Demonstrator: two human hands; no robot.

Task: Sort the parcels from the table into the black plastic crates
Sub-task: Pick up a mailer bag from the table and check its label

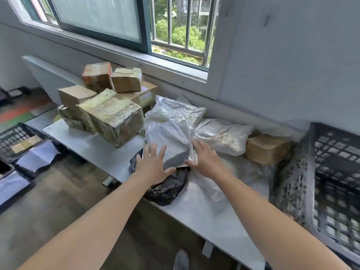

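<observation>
While checking the middle of the white table (93, 147), found a silver-grey poly parcel (169, 145) there, tilted up over a black poly bag (167, 186) at its 6 o'clock. Cannot tell whether resting on that bag or raised just off it.

Left hand (153, 164) at the parcel's 7 o'clock: wide, fingers straight and spread, laid flat on the near-left face, thumb along the lower edge. Right hand (204, 160) at 4 o'clock: likewise wide, fingers straight, thumb touching the crumpled right edge, palm over a white poly bag (210, 188).

Outward from the parcel:
- 12 o'clock, touching: second silver parcel (175, 110).
- 2 o'clock, just beside: third silver parcel (222, 135).
- 3 o'clock, beyond that: small cardboard box (268, 149).
- 10 o'clock, near: large taped box (113, 115), with a heap of smaller boxes (96, 76) behind it.
- 3 o'clock, at the table's far end: black plastic crate (335, 182), blurred.
- 9 o'clock, well apart, down on the floor: second black crate (11, 133), tan flat pieces inside.
- 12 o'clock, behind everything: barred window (175, 26).
</observation>
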